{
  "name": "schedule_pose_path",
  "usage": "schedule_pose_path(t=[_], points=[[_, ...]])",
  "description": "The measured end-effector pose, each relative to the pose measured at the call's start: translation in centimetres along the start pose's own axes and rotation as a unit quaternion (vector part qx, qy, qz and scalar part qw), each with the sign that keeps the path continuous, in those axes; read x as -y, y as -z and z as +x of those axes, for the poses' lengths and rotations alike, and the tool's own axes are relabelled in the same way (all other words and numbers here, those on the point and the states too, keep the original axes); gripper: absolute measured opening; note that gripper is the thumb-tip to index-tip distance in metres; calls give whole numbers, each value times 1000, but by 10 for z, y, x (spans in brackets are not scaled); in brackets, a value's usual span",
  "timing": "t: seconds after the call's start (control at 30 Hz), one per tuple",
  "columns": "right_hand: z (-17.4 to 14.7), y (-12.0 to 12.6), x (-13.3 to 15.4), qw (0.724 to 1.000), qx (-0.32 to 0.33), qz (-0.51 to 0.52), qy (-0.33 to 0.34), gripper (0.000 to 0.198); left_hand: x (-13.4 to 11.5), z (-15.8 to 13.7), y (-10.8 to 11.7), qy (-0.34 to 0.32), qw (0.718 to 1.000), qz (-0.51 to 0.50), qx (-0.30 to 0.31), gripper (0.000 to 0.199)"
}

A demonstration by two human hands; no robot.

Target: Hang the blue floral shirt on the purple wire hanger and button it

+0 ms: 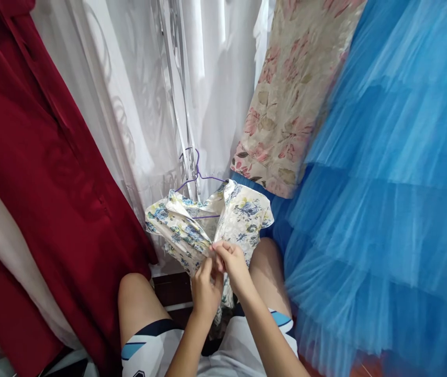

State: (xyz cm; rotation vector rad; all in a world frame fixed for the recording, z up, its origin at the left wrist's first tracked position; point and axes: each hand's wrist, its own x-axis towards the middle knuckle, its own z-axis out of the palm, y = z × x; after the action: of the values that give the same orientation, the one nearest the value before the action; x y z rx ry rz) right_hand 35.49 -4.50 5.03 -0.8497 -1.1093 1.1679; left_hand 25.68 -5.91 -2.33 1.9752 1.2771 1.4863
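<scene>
A white short-sleeved garment [247, 209] with blue and yellow flowers hangs on a thin purple hanger [199, 170] in front of my knees. Its front is parted at the neck, and the two edges meet at my fingers. My right hand [229, 262] pinches the front edge at the bottom of that opening. Just below and to the left, my left hand [207, 288] has its fingers closed on the garment's front. Whatever small fastening lies between the fingertips is hidden.
A dark red garment [51, 157] hangs at the left. White curtain-like fabric [215, 94] hangs behind, with shiny ribbons [176, 78] down it. To the right hang a beige floral cloth [290, 99] and a tiered blue tulle dress [384, 183], close to my right knee.
</scene>
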Motion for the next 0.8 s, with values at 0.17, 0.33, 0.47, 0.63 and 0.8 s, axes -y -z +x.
schedule_pose_path(t=[0.17,0.33,0.47,0.63,0.8], points=[[49,-17,62,996,-18,-12,82,22,-10,4,-7,27,999,40,23,34],[88,-29,100,991,-9,5,130,25,0,1,-14,51,994,77,57,43],[86,-25,91,992,23,5,123,17,7,10,1,71,992,34,100,15],[73,-18,80,991,27,-11,130,17,-29,75,58,-47,996,2,-70,33],[68,-21,84,985,33,-40,162,18,-67,152,95,-207,976,60,-34,31]])
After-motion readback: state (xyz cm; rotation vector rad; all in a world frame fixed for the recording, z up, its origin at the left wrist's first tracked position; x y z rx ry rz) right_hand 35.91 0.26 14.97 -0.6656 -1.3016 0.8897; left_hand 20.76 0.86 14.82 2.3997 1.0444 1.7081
